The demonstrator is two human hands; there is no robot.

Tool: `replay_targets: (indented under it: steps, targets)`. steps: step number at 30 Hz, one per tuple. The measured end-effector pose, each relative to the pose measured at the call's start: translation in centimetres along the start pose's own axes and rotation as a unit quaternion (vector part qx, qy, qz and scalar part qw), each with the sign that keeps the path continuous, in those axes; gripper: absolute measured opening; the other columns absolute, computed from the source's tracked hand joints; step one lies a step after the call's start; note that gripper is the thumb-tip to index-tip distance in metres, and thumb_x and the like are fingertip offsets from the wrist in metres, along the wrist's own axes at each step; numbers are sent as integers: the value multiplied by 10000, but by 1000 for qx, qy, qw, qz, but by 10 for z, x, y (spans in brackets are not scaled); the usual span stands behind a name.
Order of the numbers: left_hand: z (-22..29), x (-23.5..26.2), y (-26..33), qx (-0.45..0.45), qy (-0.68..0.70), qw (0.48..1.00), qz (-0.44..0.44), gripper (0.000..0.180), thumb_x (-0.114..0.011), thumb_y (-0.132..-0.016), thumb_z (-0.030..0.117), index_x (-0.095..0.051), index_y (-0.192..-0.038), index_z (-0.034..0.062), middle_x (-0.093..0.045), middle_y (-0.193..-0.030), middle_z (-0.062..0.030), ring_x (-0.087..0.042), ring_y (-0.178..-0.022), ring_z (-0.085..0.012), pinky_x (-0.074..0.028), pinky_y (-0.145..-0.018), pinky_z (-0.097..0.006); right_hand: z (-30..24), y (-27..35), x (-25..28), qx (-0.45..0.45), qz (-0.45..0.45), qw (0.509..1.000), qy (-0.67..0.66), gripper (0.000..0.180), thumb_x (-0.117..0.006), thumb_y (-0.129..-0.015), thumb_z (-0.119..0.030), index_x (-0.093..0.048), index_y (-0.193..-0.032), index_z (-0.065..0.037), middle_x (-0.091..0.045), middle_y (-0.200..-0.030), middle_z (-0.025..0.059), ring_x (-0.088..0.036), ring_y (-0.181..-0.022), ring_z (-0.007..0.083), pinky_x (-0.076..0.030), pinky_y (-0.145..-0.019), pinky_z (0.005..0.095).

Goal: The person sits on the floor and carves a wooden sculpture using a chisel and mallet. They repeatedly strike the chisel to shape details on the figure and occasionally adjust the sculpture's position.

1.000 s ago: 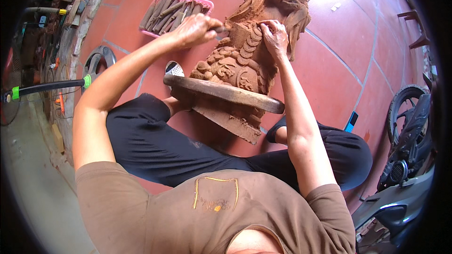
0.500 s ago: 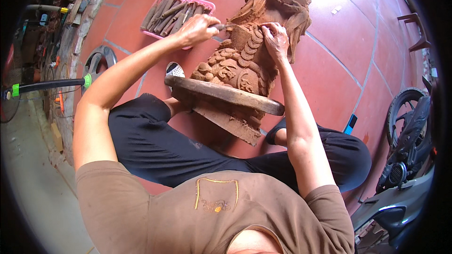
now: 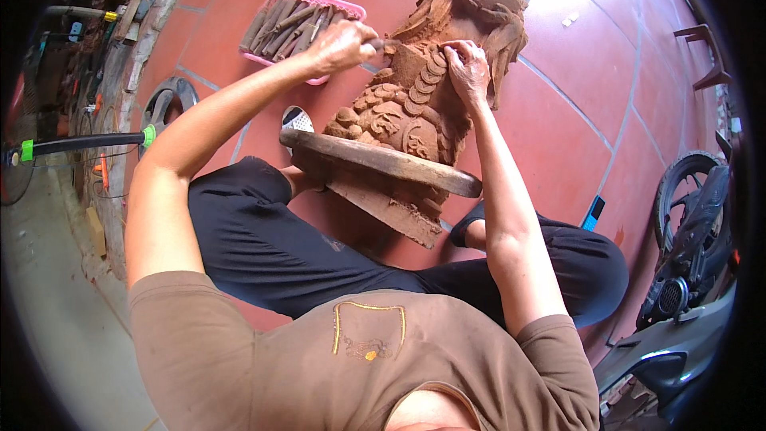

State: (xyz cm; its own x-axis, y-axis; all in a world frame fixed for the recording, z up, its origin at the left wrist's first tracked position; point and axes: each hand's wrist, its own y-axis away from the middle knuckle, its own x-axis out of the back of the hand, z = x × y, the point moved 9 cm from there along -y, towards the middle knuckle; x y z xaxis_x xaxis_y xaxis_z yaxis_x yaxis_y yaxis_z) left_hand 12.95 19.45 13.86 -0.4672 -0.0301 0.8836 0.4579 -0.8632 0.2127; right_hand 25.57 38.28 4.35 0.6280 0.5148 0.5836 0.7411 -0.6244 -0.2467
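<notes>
Brown figure (image 3: 421, 84) stays put while one hand moves a little

Red floor (image 3: 566, 116) is under the figure, which seems to lie on its back in front of the person's bent legs. Its head is far away and its round base (image 3: 383, 161) is near the dark trousers (image 3: 279, 219).

The left hand (image 3: 345, 46) is curled tight around a small tool (image 3: 376, 44). It has shifted just a bit. Half a second ago, the tool's thin end was easy to see next to the figure. Now it is hard to spot. The right hand (image 3: 467, 72) has hardly moved. Its bent fingertips touch the figure beside a row of round discs. This looks like small, careful work on one spot, with the right hand maybe keeping things steady.

Some things are hard to tell. The right hand covers part of the figure, and nobody can tell if its fingers pinch anything. It is not clear if the tool touches the figure. The left hand and arm hide part of a pink basket (image 3: 361, 12) full of brown sticks (image 3: 279, 28). Off to the right, the dark edge cuts off a motorbike (image 3: 694, 231).
</notes>
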Motion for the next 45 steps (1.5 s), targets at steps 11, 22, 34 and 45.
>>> replay_targets:
  steps: [11, 22, 34, 45]
  targets:
    - [19, -8, 17, -59, 28, 998, 3, 315, -606, -853, 213, -703, -1087, 27, -701, -896, -213, -688, -824, -363, -527, -748, -423, 0, 0, 1, 5, 8, 1000, 25, 172, -636, -890, -293, -754, -938, -176, -696, -1005, 28, -622, -996, 255, -483, -880, 397]
    - [38, -15, 28, -97, 55, 994, -21, 330, -614, -851, 226, -703, -1116, 52, -698, -869, -225, -695, -774, -363, -531, -762, -465, 2, 0, 0, -1, 1, 1000, 25, 174, -630, -890, -301, -751, -938, -185, -688, -1040, 15, -607, -1028, 249, -467, -898, 409]
    - [46, -20, 28, -99, 0, 995, -9, 259, -577, -847, 181, -681, -1018, 17, -677, -786, -233, -689, -778, -386, -532, -737, -500, -3, 2, 3, 9, 11, 999, 34, 174, -640, -899, -269, -751, -957, -147, -692, -1007, 49, -621, -985, 263, -484, -869, 383]
    - [56, -27, 31, -92, -91, 991, -29, 253, -577, -868, 177, -672, -1058, 40, -688, -828, -220, -683, -807, -400, -545, -755, -494, -1, 4, 5, 14, 19, 999, 43, 163, -647, -896, -256, -749, -950, -142, -695, -993, 55, -626, -974, 255, -492, -865, 368]
